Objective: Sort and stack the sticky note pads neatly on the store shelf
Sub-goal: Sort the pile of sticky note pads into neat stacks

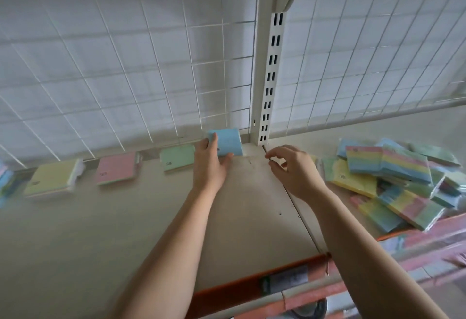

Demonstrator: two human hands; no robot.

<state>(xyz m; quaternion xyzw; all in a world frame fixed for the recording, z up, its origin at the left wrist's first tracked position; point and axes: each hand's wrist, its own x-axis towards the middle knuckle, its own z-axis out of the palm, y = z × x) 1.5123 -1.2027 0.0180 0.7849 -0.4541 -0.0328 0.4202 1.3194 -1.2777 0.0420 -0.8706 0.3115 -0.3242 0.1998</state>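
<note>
Head view: the left hand (210, 164) grips a blue sticky note pad (228, 142) between thumb and fingers at the back of the shelf (100, 217), just beside the slotted upright (271, 79). The pad's longer side runs along the wire grid (126, 66), broad face up. To its left, green (176, 158), pink (117, 168) and yellow (54, 180) pads lie flat in a row. The right hand (292, 169) hovers loosely curled and holds nothing, near a jumbled pile of pads (393, 167).

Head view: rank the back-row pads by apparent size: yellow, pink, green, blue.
1. yellow pad
2. pink pad
3. green pad
The blue pad looks about like the green, and the left hand covers part, so unranked. Differences may be lens and nearness only.
</note>
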